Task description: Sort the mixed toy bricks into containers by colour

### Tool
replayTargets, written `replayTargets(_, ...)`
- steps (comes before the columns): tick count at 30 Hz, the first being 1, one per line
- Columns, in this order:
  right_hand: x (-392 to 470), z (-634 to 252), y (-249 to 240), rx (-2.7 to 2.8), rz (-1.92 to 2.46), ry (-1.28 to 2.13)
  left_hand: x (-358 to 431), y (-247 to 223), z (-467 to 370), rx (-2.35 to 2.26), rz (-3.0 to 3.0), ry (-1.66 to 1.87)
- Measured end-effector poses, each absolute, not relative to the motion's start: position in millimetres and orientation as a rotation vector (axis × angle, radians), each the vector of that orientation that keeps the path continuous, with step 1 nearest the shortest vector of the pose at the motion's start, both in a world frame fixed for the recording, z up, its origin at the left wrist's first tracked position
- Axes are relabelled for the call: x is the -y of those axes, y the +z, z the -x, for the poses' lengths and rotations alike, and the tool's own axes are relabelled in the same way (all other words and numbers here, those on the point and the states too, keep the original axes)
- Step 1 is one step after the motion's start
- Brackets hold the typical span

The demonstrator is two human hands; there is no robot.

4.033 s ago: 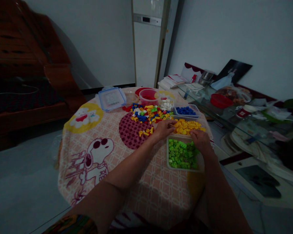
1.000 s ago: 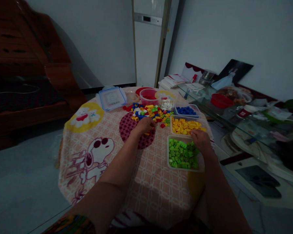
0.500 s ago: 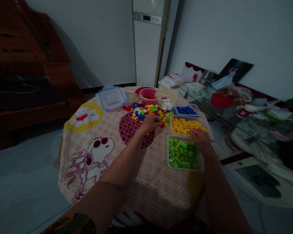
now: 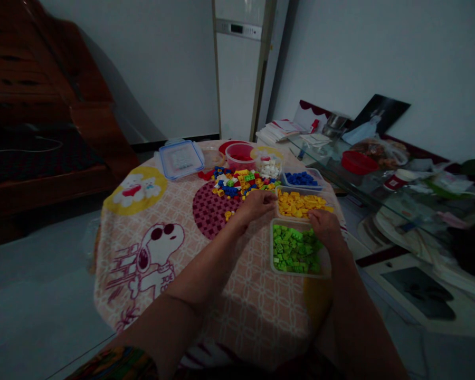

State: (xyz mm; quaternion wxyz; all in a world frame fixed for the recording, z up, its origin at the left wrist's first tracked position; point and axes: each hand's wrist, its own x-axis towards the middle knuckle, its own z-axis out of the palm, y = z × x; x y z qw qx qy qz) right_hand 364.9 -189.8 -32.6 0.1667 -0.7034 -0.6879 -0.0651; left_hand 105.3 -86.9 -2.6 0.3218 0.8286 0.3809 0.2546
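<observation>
Small plastic building bricks in mixed colours (image 4: pixel 243 182) lie heaped on a round table under a pink cartoon-print cloth (image 4: pixel 150 248), with sorted lots beside them in clear plastic tubs. The left hand (image 4: pixel 257 205) sits at the near edge of the heap, just beside the tub of yellow bricks (image 4: pixel 303 203); its fingers are curled together, though whether they pinch a brick cannot be told in the dim light. The right hand (image 4: pixel 325 226) rests on the far rim of the tub of green bricks (image 4: pixel 296 250), fingers bent and close together. A tub of blue bricks (image 4: pixel 301 179), a round red-filled tub (image 4: pixel 240 154) and a blue-rimmed lid (image 4: pixel 181 158) stand farther back. The likeliest slip, judging by the crowding, is a brick dropped between the tubs or into the wrong colour, or a wrist nudging loose pieces off the cloth's edge.
</observation>
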Motion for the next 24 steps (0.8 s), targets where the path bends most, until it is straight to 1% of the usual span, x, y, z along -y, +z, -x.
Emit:
replayTargets(5, 190.6, -363.8, -31.7, 1.951, 2.000, -0.177, 58.4, 6.3, -44.5, -1.096, -2.301, 0.331)
replayTargets(7, 190.6, -364.0, -31.8, 1.952, 2.002, -0.169, 49.3, 5.8, -17.9, -1.259, -2.298, 0.268)
replayTargets(10, 190.2, -365.5, -32.7, 1.957, 1.991, -0.172, 43.2, 1.1, 9.7, -1.305, -2.196, 0.140)
replayTargets(14, 189.5, -367.8, -34.4, 1.964, 1.961, -0.188, 47.1, -2.1, 12.9, -1.323, -2.038, -0.057)
replayTargets(17, 189.5, -367.7, -34.9, 1.963, 1.982, -0.202, 51.8, -0.1, -1.9, -1.354, -2.057, -0.183)
replayTargets(20, 189.8, -366.6, -34.5, 1.956, 1.993, -0.200, 54.2, 1.3, -18.7, -1.368, -2.156, -0.193)
replayTargets(24, 189.9, -366.2, -33.8, 1.957, 1.968, -0.175, 54.0, -1.7, -32.7, -1.381, -2.304, 0.006)
